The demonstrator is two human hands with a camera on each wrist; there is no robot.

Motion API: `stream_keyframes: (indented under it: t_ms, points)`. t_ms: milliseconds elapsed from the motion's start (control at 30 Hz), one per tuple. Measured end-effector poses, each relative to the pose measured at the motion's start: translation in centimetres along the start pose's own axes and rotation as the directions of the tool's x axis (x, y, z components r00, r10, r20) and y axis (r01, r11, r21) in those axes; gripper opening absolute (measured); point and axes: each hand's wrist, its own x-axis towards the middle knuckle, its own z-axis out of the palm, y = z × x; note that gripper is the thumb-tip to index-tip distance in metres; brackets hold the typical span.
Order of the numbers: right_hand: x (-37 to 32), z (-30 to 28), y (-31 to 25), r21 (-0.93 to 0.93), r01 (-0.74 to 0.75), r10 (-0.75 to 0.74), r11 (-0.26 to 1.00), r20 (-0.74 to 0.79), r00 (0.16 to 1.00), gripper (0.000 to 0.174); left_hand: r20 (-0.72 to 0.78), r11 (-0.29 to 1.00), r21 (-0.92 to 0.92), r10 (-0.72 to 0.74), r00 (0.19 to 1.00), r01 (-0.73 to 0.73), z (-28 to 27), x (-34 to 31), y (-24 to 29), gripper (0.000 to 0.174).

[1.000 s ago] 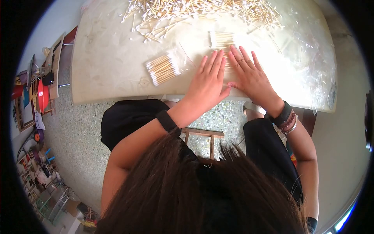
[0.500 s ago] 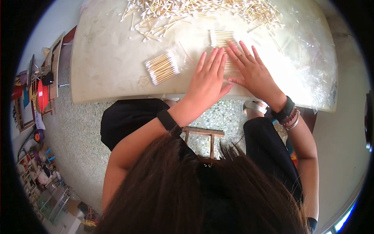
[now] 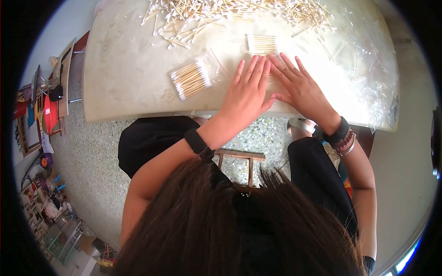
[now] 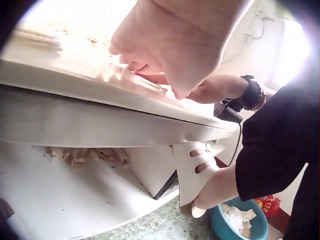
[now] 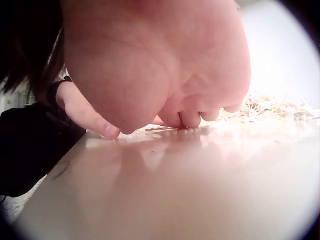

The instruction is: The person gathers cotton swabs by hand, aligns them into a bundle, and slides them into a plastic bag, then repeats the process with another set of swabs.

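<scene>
Swab bundle on table, pile behind

The swabs are thin wooden sticks with white cotton tips. They lie flat on the table, side by side in one neat row, all pointing the same way. The white tips show best at the left end of the row. The far part of the row sticks out past the fingertips. The near part is hidden under the left hand and the right hand. Both hands lie flat on the swabs with straight fingers, close together. A few sticks peek out between them.
</scene>
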Motion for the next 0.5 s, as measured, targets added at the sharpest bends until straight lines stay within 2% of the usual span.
stream_keyframes:
  t_ms: [167, 200, 267, 300, 367, 400, 467, 500]
  points:
    - [-0.1, -0.1, 0.4, 0.238, 0.055, -0.044, 0.970, -0.053, 0.998, 0.063, 0.048, 1.000, -0.001, 0.006, 0.999, -0.006, -1.3, 0.0, 0.4, 0.068]
    - [-0.2, -0.1, 0.5, 0.239, 0.056, -0.044, 0.970, -0.053, 0.998, 0.063, 0.048, 1.000, -0.001, 0.006, 0.999, -0.006, -1.4, 0.0, 0.4, 0.068]
    - [-0.5, -0.3, 0.4, 0.358, 0.072, -0.046, 0.931, -0.080, 0.996, 0.060, 0.036, 0.993, -0.117, -0.004, 0.999, 0.009, -1.6, 0.1, 0.4, 0.066]
    - [-0.6, -0.5, 0.3, 0.358, 0.072, -0.046, 0.931, -0.079, 0.996, 0.060, 0.036, 0.993, -0.118, -0.005, 0.999, 0.009, -1.8, 0.1, 0.3, 0.066]
    - [-0.9, -1.0, 0.2, 0.422, 0.026, 0.017, 0.906, -0.098, 0.995, 0.062, 0.041, 0.959, -0.280, -0.038, 0.998, 0.048, -2.1, 0.0, 0.2, 0.065]
    - [-1.1, -1.0, 0.2, 0.421, 0.026, 0.017, 0.906, -0.098, 0.995, 0.062, 0.041, 0.959, -0.281, -0.038, 0.998, 0.048, -2.1, -0.1, 0.0, 0.065]
    - [-1.6, -0.7, 0.3, 0.222, -0.132, 0.158, 0.966, -0.106, 0.982, 0.068, -0.033, 0.996, -0.052, -0.067, 0.997, 0.066, -2.1, -0.1, -0.4, 0.071]
    - [-1.9, -0.5, 0.2, 0.221, -0.135, 0.161, 0.966, -0.105, 0.981, 0.068, -0.032, 0.997, -0.054, -0.065, 0.997, 0.063, -1.9, -0.5, -0.7, 0.071]
